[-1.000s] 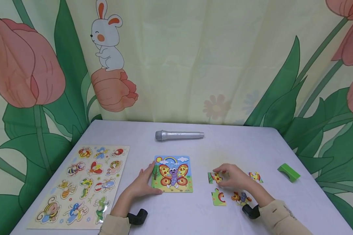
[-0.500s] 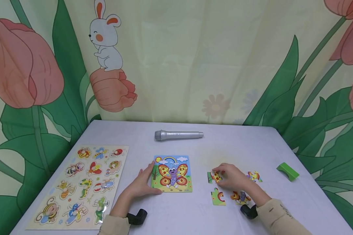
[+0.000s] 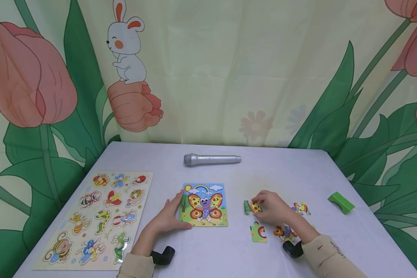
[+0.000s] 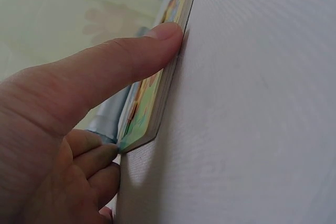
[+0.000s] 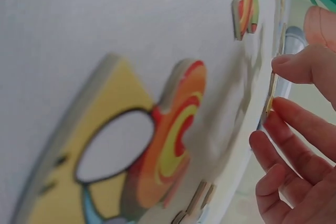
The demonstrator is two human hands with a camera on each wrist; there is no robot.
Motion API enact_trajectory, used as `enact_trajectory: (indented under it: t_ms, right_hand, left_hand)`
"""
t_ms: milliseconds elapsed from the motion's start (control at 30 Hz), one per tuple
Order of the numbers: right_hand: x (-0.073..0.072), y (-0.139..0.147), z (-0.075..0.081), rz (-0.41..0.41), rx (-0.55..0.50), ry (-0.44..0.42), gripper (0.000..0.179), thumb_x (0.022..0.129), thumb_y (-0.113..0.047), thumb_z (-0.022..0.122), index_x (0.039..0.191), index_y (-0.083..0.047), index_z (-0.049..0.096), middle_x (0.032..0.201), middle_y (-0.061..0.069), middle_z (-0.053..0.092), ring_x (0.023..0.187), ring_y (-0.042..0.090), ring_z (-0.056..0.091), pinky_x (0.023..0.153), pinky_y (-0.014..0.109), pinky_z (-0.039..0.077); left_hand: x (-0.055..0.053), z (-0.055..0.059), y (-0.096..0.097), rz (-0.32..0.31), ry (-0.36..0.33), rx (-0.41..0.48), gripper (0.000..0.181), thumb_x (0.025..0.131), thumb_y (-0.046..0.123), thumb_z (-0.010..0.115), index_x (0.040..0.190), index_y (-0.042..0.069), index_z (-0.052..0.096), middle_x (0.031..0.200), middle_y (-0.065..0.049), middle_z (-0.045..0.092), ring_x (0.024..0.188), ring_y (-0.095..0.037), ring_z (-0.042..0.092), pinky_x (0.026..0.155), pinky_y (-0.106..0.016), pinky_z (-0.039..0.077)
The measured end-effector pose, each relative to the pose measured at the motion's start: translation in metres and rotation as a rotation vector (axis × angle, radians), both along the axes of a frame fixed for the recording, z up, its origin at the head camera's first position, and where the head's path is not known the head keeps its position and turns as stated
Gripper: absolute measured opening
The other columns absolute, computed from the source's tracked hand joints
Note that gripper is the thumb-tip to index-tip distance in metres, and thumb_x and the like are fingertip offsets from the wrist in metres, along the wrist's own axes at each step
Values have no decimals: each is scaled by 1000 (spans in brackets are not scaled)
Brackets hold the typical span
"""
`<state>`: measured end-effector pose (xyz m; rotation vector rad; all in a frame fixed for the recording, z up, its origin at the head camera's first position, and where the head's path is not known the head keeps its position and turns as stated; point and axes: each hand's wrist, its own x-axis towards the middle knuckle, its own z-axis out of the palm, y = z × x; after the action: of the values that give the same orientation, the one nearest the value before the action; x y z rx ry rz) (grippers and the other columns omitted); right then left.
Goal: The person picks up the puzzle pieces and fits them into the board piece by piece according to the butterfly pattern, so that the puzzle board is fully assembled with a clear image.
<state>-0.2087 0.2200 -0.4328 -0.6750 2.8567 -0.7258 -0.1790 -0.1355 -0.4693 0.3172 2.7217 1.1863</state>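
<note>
My left hand [image 3: 166, 218] holds the corner of a square butterfly puzzle board [image 3: 205, 222]. Its thumb lies along the board's near edge, and the fingers reach up the left side; the left wrist view shows the thumb [image 4: 163, 40] against the board's edge. To the right, my right hand [image 3: 272, 208] pinches a puzzle piece [image 3: 255, 207] with green and a spotted wing between thumb and fingers. In the right wrist view only the thin edge of this piece [image 5: 271, 93] shows. Loose pieces lie around this hand: a green one [image 3: 258, 233], a purple-and-orange one [image 3: 283, 233] and a yellow-red one [image 3: 301, 209].
A large insect puzzle board [image 3: 107, 220] lies on the left of the white table [image 3: 212, 255]. A silver microphone [image 3: 212, 160] lies behind the butterfly board. Toward the right edge is a green arch block [image 3: 341, 203]. A printed curtain [image 3: 212, 77] hangs behind.
The right hand has shifted the pinched puzzle piece slightly left and away from me, and the piece has tilted a little. The left hand and the butterfly board stay in place.
</note>
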Motion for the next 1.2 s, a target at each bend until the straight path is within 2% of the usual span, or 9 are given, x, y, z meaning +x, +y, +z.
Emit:
enact_trajectory:
  t_ms: [433,733,967,1200]
  right_hand:
    - [-1,-20,7,14,-86,15,34,69,-11,77,102,-8,68,96,-4,58,86,15,53,73,33,50]
    - [-5,-46,13,29,-123,-6,34,70,-12,77,102,-8,69,96,-4,57,88,16,52,75,35,49]
    - [-8,-70,17,103,-158,-17,36,69,-11,76,104,-3,68,93,-1,56,87,20,53,75,40,49]
    - [-10,-97,16,185,-142,11,37,69,-13,76,104,-4,69,93,0,56,83,21,53,70,32,48]
  left_hand:
    - [1,1,0,1,3,-6,114,59,33,85,145,2,17,147,-22,23,136,-34,16,112,-45,2]
    - [0,-1,0,-4,3,1,113,60,33,84,145,3,17,147,-21,23,136,-33,16,112,-46,2]
    - [1,0,-1,0,3,5,114,59,33,85,145,2,16,147,-21,23,136,-33,16,112,-45,2]
    - [0,-1,-1,-1,-8,8,113,60,33,84,146,4,16,147,-21,22,136,-34,15,112,-46,2]
